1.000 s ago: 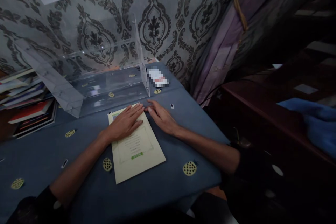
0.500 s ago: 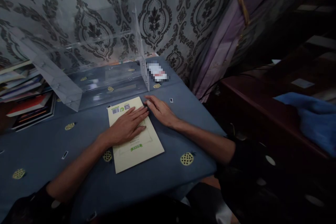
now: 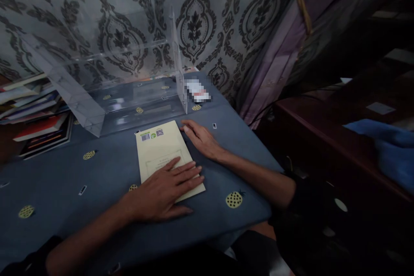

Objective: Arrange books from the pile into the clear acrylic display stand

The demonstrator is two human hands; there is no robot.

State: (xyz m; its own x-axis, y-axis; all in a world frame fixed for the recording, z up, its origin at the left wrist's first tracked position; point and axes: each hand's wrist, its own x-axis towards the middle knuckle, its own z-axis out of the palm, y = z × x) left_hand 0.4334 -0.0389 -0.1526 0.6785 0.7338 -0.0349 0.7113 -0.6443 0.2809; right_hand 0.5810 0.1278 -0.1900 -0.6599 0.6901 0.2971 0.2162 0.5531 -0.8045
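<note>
A pale yellow booklet (image 3: 161, 144), closed, lies flat on the blue tablecloth (image 3: 106, 172); a barcode, a QR code and a green mark are printed near its far edge. Across its near part rests my left hand (image 3: 164, 189), palm down with fingers spread and thumb reaching past the near edge. My right hand (image 3: 203, 140) lies on the cloth along the booklet's right side, fingers stretched toward its far right corner. Whether those fingertips touch the booklet I cannot tell. Neither hand grasps anything.
Behind the booklet stands a clear acrylic rack (image 3: 139, 95). Stacked books (image 3: 45, 125) sit at the left. A blurred-out white item (image 3: 197, 90) lies right of the rack. Beyond the table's right edge are a dark red surface (image 3: 310, 116) and blue cloth (image 3: 381, 142).
My left hand has slid from the booklet's middle toward its near edge, uncovering the upper part. My right hand stays almost in place beside it. The view has shifted slightly.
</note>
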